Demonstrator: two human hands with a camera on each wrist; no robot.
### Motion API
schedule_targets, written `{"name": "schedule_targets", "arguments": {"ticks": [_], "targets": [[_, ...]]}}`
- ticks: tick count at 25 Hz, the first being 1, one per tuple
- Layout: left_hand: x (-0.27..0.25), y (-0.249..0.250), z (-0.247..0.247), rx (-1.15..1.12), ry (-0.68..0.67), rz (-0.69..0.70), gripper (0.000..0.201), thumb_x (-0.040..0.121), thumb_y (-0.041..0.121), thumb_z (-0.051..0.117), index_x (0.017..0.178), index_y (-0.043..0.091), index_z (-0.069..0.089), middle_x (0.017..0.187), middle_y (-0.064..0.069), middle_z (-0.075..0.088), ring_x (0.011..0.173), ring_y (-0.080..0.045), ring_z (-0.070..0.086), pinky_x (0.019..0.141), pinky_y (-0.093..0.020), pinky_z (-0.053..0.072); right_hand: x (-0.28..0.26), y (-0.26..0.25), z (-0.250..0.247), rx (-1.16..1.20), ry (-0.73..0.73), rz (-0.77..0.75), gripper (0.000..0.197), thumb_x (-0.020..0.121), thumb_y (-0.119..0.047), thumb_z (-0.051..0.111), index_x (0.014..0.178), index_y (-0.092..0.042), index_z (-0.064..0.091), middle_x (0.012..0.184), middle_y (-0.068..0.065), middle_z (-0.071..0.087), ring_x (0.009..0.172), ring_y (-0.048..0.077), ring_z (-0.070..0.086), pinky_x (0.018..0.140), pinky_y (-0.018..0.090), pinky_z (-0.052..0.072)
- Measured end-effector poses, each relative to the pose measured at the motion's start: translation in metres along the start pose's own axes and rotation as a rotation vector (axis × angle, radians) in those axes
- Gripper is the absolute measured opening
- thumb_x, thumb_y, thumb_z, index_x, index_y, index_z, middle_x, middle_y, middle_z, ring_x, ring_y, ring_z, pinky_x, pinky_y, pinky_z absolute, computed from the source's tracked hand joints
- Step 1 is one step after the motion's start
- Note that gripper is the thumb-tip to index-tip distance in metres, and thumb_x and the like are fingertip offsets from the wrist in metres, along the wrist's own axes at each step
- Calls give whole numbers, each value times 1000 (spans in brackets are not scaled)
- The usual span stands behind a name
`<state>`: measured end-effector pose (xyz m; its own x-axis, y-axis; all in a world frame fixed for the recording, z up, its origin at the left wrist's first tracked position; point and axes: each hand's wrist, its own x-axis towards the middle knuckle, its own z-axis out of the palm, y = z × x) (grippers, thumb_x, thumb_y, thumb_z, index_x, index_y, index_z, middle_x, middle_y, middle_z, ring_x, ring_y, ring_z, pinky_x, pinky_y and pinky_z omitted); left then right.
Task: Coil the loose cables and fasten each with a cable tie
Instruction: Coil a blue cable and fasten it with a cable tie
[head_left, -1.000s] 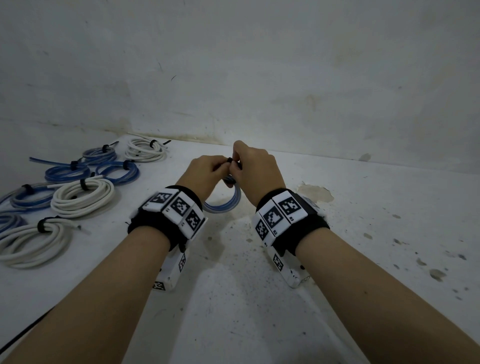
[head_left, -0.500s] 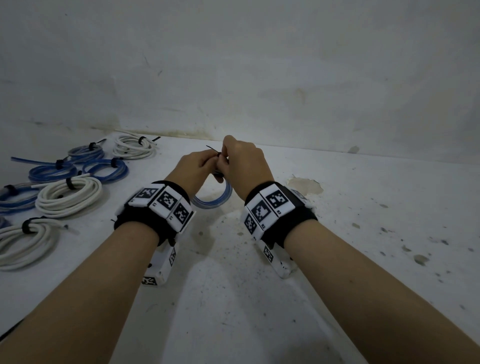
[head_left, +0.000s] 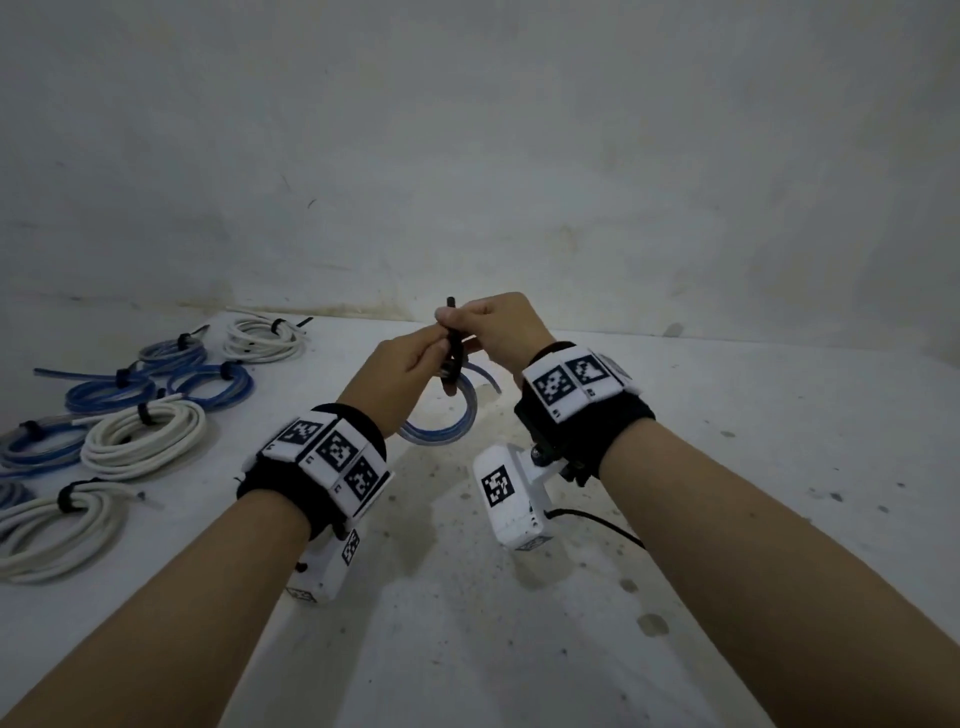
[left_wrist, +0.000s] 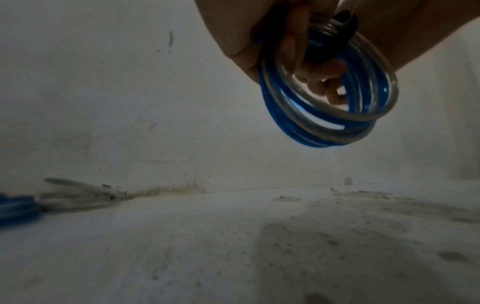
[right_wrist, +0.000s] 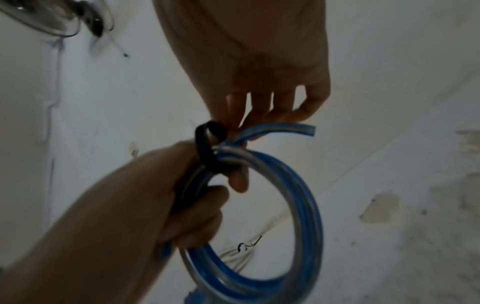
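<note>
Cinching: right hand (head_left: 496, 325) has pulled the tie (head_left: 453, 345) tail up; left hand (head_left: 402, 358) clamps the blue coil (head_left: 441, 426). Loop nearly tight; fastening almost done.

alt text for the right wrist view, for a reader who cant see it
Two hands fasten a black cable tie around a coiled blue cable held in the air: the left hand grips the coil, the right hand pinches the tie. One cut cable end sticks out beside the tie.
</note>
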<state>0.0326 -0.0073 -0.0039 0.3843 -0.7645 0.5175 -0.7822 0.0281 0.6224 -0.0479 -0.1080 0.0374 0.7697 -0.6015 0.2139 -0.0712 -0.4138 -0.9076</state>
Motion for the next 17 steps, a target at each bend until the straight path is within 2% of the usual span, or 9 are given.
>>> {"name": "schedule_targets", "arguments": {"ticks": [1, 3, 6, 7, 9, 12, 14, 15, 17], "targets": [[-2, 6, -2, 76, -35, 17, 28, 96, 27, 27, 82, 27, 51, 65, 5, 59, 63, -3, 56, 62, -18, 42, 2, -1, 0, -111, 45, -16, 29, 87, -21, 62, 60, -10, 60, 69, 12, 60, 66, 25, 58, 62, 22, 50], [-10, 19, 0, 333, -131, 73, 33, 89, 35, 18, 73, 21, 44, 62, 0, 54, 61, -21, 50, 62, -32, 36, 4, -1, -3, -333, 141, -23, 32, 88, -24, 58, 57, -15, 57, 74, 5, 64, 77, 26, 62, 74, 31, 49], [-21, 26, 4, 420, -143, 121, 33, 93, 40, 29, 84, 12, 46, 58, 6, 43, 54, -18, 40, 51, -26, 25, 0, 1, 0, -397, 181, -46, 29, 89, -21, 52, 65, -7, 55, 82, 11, 66, 83, 33, 62, 77, 40, 52], [-23, 25, 4, 388, -141, 109, 30, 95, 37, 39, 90, 10, 50, 60, 6, 46, 55, -16, 42, 50, -22, 26, -3, 1, 2, -339, 181, -47, 26, 89, -20, 52, 68, -5, 54, 79, 13, 64, 82, 37, 62, 78, 47, 52], [-28, 24, 3, 265, -150, 18, 26, 94, 31, 49, 103, 7, 51, 74, 1, 55, 66, -20, 51, 56, -26, 34, -6, -3, 6, -252, 202, -61, 24, 91, -18, 49, 68, -9, 46, 68, 6, 55, 77, 39, 61, 75, 54, 53], [-32, 30, 2, 110, -108, -92, 24, 95, 24, 47, 111, 7, 43, 84, -3, 60, 78, -24, 58, 62, -25, 39, -5, -16, 8, -352, 223, -167, 18, 95, -16, 42, 77, -10, 42, 64, -1, 50, 72, 36, 59, 70, 43, 52], [-33, 36, -1, -46, -13, -161, 28, 92, 22, 53, 107, 10, 32, 81, -5, 63, 75, -24, 59, 63, -23, 41, -8, -25, 9, -484, 261, -226, 16, 96, -16, 40, 80, -11, 41, 62, -6, 47, 69, 31, 53, 61, 34, 42], [-33, 38, -5, -101, 25, -167, 33, 90, 21, 56, 106, 12, 29, 79, -6, 65, 74, -25, 60, 67, -25, 43, -9, -26, 8, -509, 277, -232, 16, 96, -16, 39, 81, -12, 40, 60, -9, 44, 68, 30, 51, 57, 32, 37], [-32, 40, -14, -14, 18, -101, 37, 89, 20, 57, 116, 17, 32, 84, -8, 68, 78, -27, 63, 75, -34, 46, -11, -28, 9, -510, 287, -231, 14, 95, -15, 39, 81, -12, 39, 57, -14, 37, 66, 28, 46, 49, 30, 29]]}}
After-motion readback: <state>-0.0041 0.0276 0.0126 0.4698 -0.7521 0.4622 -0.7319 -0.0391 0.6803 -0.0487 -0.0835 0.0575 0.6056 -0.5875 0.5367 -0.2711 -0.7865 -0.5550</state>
